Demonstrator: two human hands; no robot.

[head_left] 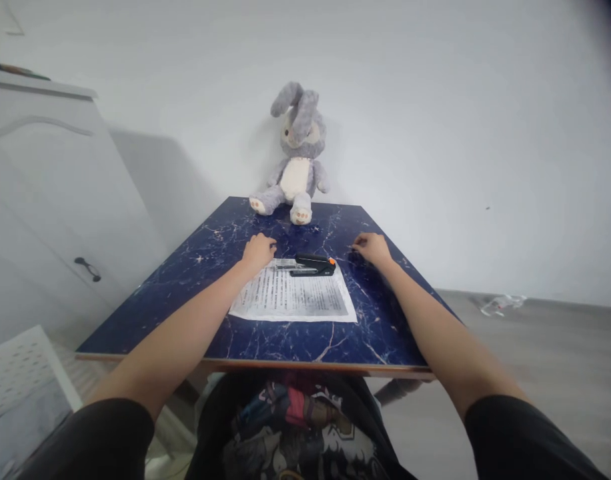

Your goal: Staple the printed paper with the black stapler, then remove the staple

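Both arms stretch out over the dark blue marbled table [185, 293]. The left hand [258, 251] lies at the far left corner of the printed sheet [295, 297], fingers curled down and touching the paper's edge and the table, gripping nothing that I can see. The right hand [371, 248] rests on bare table well to the right of the sheet, fingers loosely bent and pointing in toward the middle, empty as well.

Between the two hands sits the black stapler [313, 264] with its orange tip at the right end. It lies across the top edge of the sheet, long side running left to right, nearer the left hand than the right, and neither hand touches it.

From where I stand, the work looks to be about the paper and the stapler. To do it well, I would keep the left hand pressing the sheet flat so it cannot slide on the glossy top, and take the stapler by its body rather than its nose. The sheet lies slightly skewed to the table edge, so squaring it first would help.

A grey plush rabbit [296, 157] sits at the far edge against the white wall, clear of everything, and a white cabinet [50, 200] stands to the left.
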